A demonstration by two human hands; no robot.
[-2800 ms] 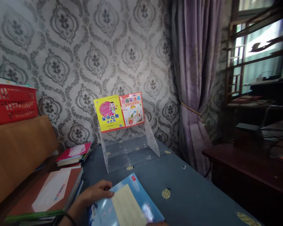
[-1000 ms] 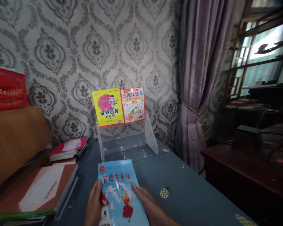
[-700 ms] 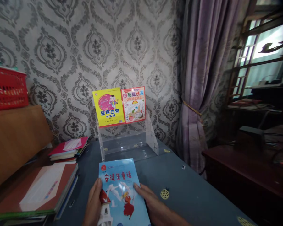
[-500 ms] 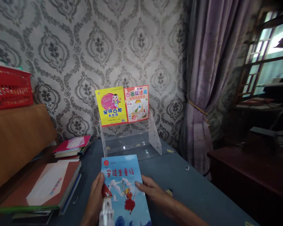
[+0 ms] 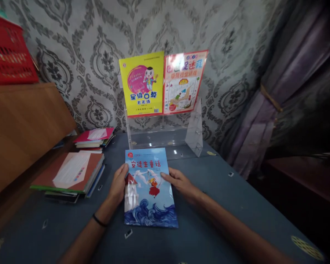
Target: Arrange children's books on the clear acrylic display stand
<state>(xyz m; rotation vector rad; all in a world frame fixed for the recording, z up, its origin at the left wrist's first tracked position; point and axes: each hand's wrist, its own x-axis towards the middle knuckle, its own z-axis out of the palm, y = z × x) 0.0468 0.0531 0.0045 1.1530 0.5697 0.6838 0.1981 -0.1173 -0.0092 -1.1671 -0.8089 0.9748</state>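
Between my two hands is a blue book (image 5: pixel 151 187) with red title characters, white birds and dark waves on its cover. My left hand (image 5: pixel 118 183) grips its left edge, thumb on the front; a dark band circles that wrist. On the opposite edge my right hand (image 5: pixel 183 182) holds it the same way, fingers hidden behind. Just beyond the book stands a clear acrylic rack (image 5: pixel 194 130). Its upper tier bears a yellow book (image 5: pixel 143 86) on the left and a red-bordered book (image 5: pixel 181 86) on the right, side by side. The lower tier shows through the clear plastic.
Left on the dark table (image 5: pixel 220 227) lie a stack with a brown-covered book (image 5: pixel 90 165) on top and, behind it, a pink-topped stack (image 5: pixel 107 132). A red basket (image 5: pixel 8 51) rests on a wooden surface (image 5: pixel 24 124). A purple curtain (image 5: pixel 253 146) hangs at the right.
The view has tilted down and come nearer, so the rack looks larger and higher. The blue book now shows whole, still held in both hands.
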